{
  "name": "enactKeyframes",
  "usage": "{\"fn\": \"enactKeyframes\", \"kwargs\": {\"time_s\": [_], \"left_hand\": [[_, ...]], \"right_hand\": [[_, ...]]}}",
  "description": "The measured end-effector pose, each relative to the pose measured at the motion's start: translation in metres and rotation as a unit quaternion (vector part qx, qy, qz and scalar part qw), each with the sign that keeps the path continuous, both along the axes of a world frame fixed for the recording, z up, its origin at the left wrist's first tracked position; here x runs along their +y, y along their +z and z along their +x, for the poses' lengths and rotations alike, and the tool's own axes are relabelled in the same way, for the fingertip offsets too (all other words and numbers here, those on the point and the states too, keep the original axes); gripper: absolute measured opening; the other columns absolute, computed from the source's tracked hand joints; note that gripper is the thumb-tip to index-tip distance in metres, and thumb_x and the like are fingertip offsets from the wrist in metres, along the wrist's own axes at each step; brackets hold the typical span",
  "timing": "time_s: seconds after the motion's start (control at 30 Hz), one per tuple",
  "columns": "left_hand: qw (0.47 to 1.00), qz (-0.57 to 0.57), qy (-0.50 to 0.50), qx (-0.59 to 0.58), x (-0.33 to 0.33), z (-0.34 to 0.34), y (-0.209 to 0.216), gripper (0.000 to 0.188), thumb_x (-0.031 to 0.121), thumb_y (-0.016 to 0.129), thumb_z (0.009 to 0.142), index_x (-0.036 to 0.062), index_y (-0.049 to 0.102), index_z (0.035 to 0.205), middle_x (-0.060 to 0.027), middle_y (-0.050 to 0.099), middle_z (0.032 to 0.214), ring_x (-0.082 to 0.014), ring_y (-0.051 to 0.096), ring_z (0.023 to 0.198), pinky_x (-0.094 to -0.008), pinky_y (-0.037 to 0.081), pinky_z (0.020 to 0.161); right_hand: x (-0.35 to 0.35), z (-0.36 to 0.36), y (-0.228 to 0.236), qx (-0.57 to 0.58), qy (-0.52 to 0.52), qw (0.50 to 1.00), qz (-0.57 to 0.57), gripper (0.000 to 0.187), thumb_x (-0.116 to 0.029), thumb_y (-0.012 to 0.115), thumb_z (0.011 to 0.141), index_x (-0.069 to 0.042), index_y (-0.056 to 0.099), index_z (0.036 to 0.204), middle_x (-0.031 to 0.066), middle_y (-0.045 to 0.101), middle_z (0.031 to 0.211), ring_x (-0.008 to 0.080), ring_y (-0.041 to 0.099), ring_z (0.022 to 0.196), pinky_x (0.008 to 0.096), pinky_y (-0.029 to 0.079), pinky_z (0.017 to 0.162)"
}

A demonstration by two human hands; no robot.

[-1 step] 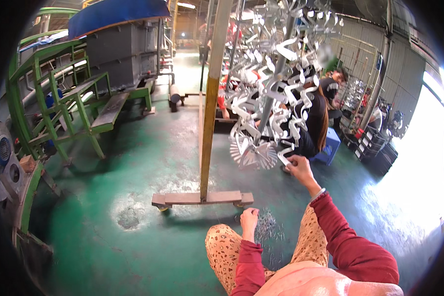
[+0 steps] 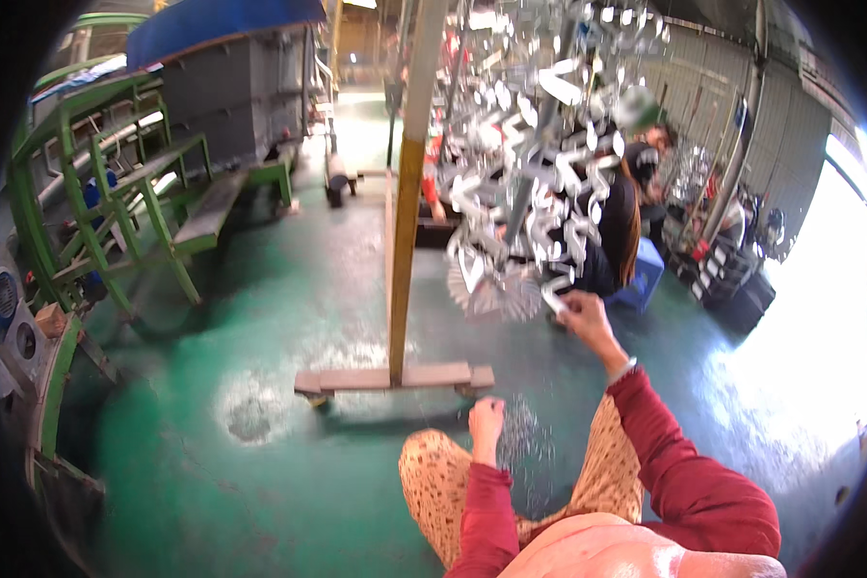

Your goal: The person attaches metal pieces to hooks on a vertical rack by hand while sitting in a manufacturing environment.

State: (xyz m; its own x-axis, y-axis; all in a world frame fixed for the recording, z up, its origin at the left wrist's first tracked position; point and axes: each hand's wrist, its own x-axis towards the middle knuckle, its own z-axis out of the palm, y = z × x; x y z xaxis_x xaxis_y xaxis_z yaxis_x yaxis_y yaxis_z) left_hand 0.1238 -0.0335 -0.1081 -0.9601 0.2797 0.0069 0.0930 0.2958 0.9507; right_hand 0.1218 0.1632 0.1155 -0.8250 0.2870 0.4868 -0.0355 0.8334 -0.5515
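Observation:
Many shiny silver bent metal pieces [image 2: 520,183] hang in chained strands in front of me, blurred in places. At the lower right of this cluster, my right hand [image 2: 590,321] is closed, thumb and fingers pinching a flat silver metal piece [image 2: 555,295] at the bottom of one strand. A fan-like ring of silver blades [image 2: 501,295] hangs just left of it. My left hand [image 2: 486,420] is held low, near my left knee, fingers curled closed. Whatever it may hold is hidden. Small metal bits [image 2: 527,432] lie scattered on the floor beside it.
A yellow-brown post [image 2: 407,222] rises from a wheeled wooden foot [image 2: 395,378] left of the strands. Behind the strands, a person in dark clothes sits by a blue stool [image 2: 643,279]. Black crates [image 2: 737,289] stand farther right. Green metal frames [image 2: 154,207] line the left.
The view has tilted slightly, and the hanging pieces look more blurred. Both hands keep nearly the same place, the right still pinching the metal piece.

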Motion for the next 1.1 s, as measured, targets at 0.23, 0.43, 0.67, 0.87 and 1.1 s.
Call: {"fn": "enactKeyframes", "kwargs": {"time_s": [0.23, 0.43, 0.67, 0.87, 1.1], "left_hand": [[0.997, 0.017, 0.017, 0.076, -0.025, 0.034, 0.027, 0.019, 0.016, 0.062, 0.077, -0.0011, 0.065, 0.086, -0.027, 0.062, 0.079, -0.0408, 0.061, 0.08, -0.0443, 0.048, 0.067], [0.985, 0.031, 0.114, -0.124, -0.03, -0.016, 0.048, 0.016, 0.005, 0.068, 0.069, 0.0028, 0.072, 0.085, -0.0059, 0.068, 0.069, -0.011, 0.06, 0.06, -0.0248, 0.047, 0.058], [0.973, -0.142, 0.095, -0.156, 0.011, -0.059, -0.059, 0.012, 0.01, 0.073, 0.069, 0.0134, 0.074, 0.081, -0.0098, 0.069, 0.079, -0.0195, 0.067, 0.076, -0.0313, 0.052, 0.074], [0.961, -0.187, -0.126, 0.158, 0.034, -0.045, -0.141, 0.008, 0.007, 0.062, 0.072, 0.0077, 0.069, 0.073, -0.0148, 0.066, 0.075, -0.0322, 0.064, 0.071, -0.0393, 0.052, 0.068], [0.872, -0.336, -0.255, 0.25, 0.052, -0.019, -0.195, 0.011, 0.011, 0.049, 0.077, 0.0058, 0.058, 0.082, -0.009, 0.051, 0.091, -0.0274, 0.047, 0.1, -0.0344, 0.05, 0.076]], "right_hand": [[-0.015, 0.022, 0.044, -0.037, 0.062, 0.995, -0.074, 0.019, -0.012, 0.06, 0.083, 0.001, 0.066, 0.096, -0.0003, 0.057, 0.065, 0.0043, 0.047, 0.053, 0.0205, 0.038, 0.047], [-0.004, 0.008, 0.04, -0.004, 0.012, 0.997, -0.079, 0.013, -0.004, 0.061, 0.077, 0.004, 0.065, 0.086, -0.0002, 0.054, 0.057, 0.0057, 0.048, 0.044, 0.0245, 0.038, 0.04], [0.013, 0.002, 0.015, 0.029, 0.049, 0.991, -0.119, 0.017, -0.003, 0.062, 0.073, 0.004, 0.065, 0.089, 0.0014, 0.053, 0.056, 0.0055, 0.048, 0.05, 0.0239, 0.039, 0.047], [0.03, -0.011, 0.006, 0.062, 0.112, 0.985, -0.116, 0.016, -0.004, 0.062, 0.077, 0.004, 0.065, 0.091, 0.0033, 0.056, 0.059, 0.0054, 0.048, 0.055, 0.0242, 0.04, 0.049], [0.036, -0.01, 0.006, 0.013, 0.07, 0.992, -0.105, 0.022, -0.01, 0.065, 0.078, -0.004, 0.067, 0.099, 0.0067, 0.059, 0.062, 0.009, 0.054, 0.054, 0.0241, 0.044, 0.053]]}}
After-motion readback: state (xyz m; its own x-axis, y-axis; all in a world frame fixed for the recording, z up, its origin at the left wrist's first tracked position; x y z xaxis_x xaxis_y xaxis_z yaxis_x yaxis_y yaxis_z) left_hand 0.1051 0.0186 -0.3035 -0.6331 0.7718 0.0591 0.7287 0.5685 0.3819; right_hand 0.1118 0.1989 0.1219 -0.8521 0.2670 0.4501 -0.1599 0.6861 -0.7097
